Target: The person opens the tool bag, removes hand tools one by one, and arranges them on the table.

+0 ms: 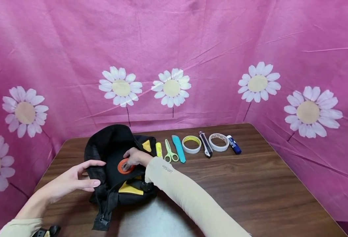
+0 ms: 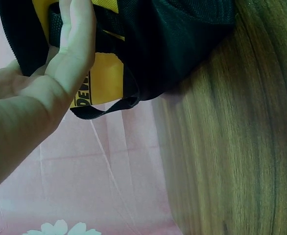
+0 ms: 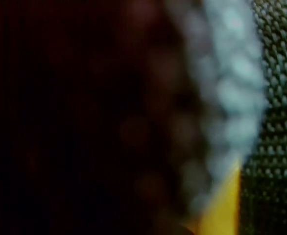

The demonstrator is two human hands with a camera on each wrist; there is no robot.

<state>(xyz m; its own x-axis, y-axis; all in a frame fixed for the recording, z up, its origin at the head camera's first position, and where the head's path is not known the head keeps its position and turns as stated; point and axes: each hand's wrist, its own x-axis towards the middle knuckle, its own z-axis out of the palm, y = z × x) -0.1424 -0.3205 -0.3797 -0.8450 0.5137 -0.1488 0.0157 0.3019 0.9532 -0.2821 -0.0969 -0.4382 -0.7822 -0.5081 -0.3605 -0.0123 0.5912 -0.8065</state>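
A black and yellow tool bag (image 1: 129, 189) lies with its mouth spread wide on the table. My left hand (image 1: 70, 179) holds the bag's near left rim between thumb and fingers; in the left wrist view the same hand (image 2: 60, 68) is against the bag's yellow-patched side (image 2: 107, 76). Inside the opening, my right hand (image 1: 136, 156) grips an orange ring-shaped roll (image 1: 121, 167), probably tape, with fingers at its hole. Dark blur and black woven fabric (image 3: 280, 63) fill the right wrist view, so that hand is hidden there.
Right of the bag stand in a row a yellow stick (image 1: 159, 149), green scissors (image 1: 171, 155), a teal cutter (image 1: 178, 148), a tape roll (image 1: 191, 150), a black cutter (image 1: 205, 144), another tape roll (image 1: 219, 148) and a blue glue stick (image 1: 234, 144). A pink flowered cloth (image 1: 174, 42) hangs behind.
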